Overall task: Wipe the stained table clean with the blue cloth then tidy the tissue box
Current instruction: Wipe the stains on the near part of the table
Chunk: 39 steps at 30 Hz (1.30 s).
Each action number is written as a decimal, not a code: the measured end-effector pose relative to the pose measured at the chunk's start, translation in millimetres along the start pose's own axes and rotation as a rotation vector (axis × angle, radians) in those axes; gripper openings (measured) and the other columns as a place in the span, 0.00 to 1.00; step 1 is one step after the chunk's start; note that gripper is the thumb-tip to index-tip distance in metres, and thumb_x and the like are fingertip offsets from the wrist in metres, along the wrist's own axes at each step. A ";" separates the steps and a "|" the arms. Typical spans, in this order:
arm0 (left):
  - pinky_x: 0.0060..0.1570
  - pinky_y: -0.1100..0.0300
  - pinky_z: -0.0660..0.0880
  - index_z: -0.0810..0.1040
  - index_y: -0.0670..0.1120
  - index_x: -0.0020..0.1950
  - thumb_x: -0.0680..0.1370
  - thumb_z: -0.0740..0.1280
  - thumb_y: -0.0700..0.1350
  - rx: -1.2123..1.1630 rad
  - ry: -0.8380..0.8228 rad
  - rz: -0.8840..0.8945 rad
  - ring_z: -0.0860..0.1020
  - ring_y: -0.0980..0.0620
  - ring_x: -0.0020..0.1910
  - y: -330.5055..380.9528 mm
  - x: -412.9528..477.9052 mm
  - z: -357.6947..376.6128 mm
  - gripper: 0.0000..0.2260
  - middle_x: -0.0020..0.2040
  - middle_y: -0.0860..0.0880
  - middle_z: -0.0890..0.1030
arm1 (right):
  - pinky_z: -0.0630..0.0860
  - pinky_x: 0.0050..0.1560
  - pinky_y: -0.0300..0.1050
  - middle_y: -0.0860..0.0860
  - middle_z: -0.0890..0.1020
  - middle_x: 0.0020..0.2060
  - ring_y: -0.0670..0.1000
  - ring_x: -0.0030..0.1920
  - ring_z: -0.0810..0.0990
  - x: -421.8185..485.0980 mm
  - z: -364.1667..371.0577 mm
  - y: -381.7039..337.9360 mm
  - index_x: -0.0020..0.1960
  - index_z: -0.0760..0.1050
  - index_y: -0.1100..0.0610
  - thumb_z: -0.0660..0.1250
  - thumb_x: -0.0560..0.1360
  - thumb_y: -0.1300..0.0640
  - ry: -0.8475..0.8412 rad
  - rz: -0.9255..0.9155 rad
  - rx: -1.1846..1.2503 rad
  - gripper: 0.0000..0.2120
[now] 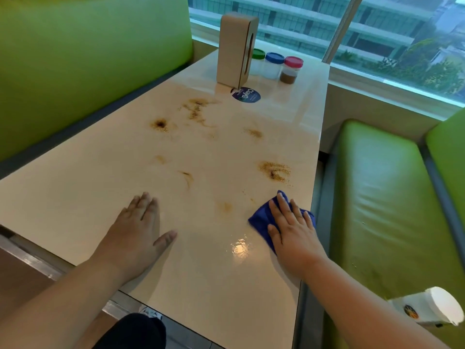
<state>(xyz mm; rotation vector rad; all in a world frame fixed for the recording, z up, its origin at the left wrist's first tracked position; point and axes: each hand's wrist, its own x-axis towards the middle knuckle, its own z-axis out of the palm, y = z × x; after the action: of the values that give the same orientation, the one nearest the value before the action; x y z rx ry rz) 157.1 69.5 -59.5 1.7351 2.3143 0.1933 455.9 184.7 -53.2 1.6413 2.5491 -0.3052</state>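
Observation:
The cream table (95, 197) carries several brown stains, the darkest (159, 124) at mid left and a grainy one (274, 171) near the right edge. My right hand (292, 230) presses flat on the folded blue cloth (261, 215) close to the table's right edge, just below that grainy stain. My left hand (141, 227) rests flat on the table with straight fingers, holding nothing. The tan tissue box (235, 50) stands upright on its end at the far side of the table, its slot facing right.
Three small jars with green (259, 55), blue (274, 64) and red (292, 69) lids stand behind the tissue box, and a round dark sticker (247, 94) lies before it. Green benches (382, 197) flank the table. A white paper cup (430, 309) lies on the right bench.

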 end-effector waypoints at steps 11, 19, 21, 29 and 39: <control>0.73 0.58 0.40 0.43 0.45 0.77 0.64 0.36 0.73 0.012 0.014 0.015 0.40 0.52 0.76 -2.7 0.0 2.4 0.49 0.78 0.48 0.42 | 0.29 0.68 0.42 0.41 0.28 0.72 0.42 0.71 0.30 -25.8 -3.0 -14.0 0.74 0.38 0.38 0.43 0.80 0.41 0.023 -0.115 0.072 0.25; 0.74 0.58 0.41 0.44 0.45 0.77 0.70 0.43 0.71 0.002 0.020 0.014 0.40 0.52 0.77 -3.5 0.1 4.8 0.43 0.78 0.47 0.42 | 0.29 0.68 0.39 0.46 0.34 0.75 0.45 0.75 0.36 9.1 -4.6 -39.9 0.78 0.41 0.49 0.47 0.83 0.50 0.015 -0.197 0.078 0.26; 0.74 0.58 0.41 0.44 0.45 0.77 0.71 0.42 0.72 0.014 0.009 0.015 0.40 0.52 0.76 -3.6 0.2 4.2 0.44 0.78 0.47 0.42 | 0.26 0.62 0.30 0.42 0.36 0.74 0.39 0.73 0.37 -2.9 -7.4 -34.1 0.77 0.43 0.47 0.48 0.83 0.52 0.030 -0.300 0.096 0.25; 0.75 0.57 0.41 0.41 0.45 0.77 0.67 0.37 0.73 0.055 -0.015 0.011 0.38 0.51 0.76 -5.8 2.2 6.9 0.47 0.78 0.47 0.40 | 0.37 0.72 0.41 0.48 0.43 0.78 0.48 0.77 0.44 54.8 -13.3 -42.9 0.78 0.48 0.52 0.47 0.83 0.55 0.011 -0.155 0.108 0.24; 0.75 0.56 0.41 0.42 0.44 0.77 0.64 0.33 0.72 0.065 -0.009 0.020 0.39 0.50 0.76 -5.0 2.4 6.9 0.48 0.78 0.46 0.41 | 0.37 0.70 0.37 0.44 0.46 0.77 0.46 0.76 0.47 47.5 -16.1 -26.9 0.78 0.51 0.49 0.48 0.83 0.55 0.042 -0.148 0.146 0.23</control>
<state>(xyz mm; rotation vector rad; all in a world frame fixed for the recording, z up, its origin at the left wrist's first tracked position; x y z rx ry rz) 153.7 70.1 -67.7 1.7865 2.3224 0.1151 412.1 219.7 -43.2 1.5204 2.7458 -0.4853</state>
